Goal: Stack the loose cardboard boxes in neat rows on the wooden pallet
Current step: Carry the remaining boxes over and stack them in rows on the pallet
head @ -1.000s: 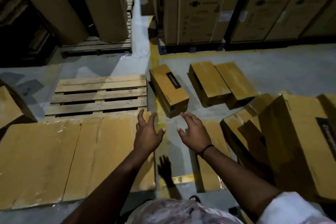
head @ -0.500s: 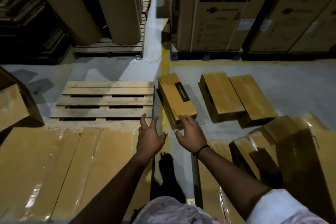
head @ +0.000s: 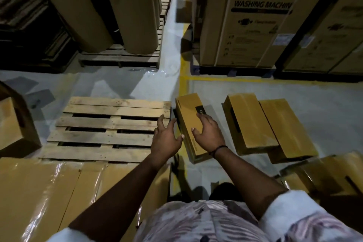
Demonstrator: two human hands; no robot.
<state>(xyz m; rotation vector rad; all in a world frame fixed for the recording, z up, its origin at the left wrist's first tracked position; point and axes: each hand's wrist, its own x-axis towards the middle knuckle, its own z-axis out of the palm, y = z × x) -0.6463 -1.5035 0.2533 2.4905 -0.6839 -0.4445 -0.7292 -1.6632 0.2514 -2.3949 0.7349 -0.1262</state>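
Observation:
A bare wooden pallet (head: 110, 124) lies on the floor left of centre. Just right of it a long brown cardboard box (head: 188, 118) with a black label lies on the floor. My right hand (head: 208, 133) is over the box's top with fingers spread, touching or nearly touching it. My left hand (head: 167, 139) hovers open at the box's left edge, over the pallet's right corner. Two more brown boxes (head: 247, 122) (head: 284, 127) lie side by side further right.
Flat plastic-wrapped cardboard packs (head: 59, 192) lie in front of the pallet. More boxes (head: 334, 175) pile at the lower right, one box (head: 11, 122) at the left edge. Tall washing machine cartons (head: 249, 15) and big paper rolls (head: 137, 6) stand behind.
Both hands have reached forward; the right one has come over the labelled box and the left one to its left edge. The view has moved closer to the boxes.

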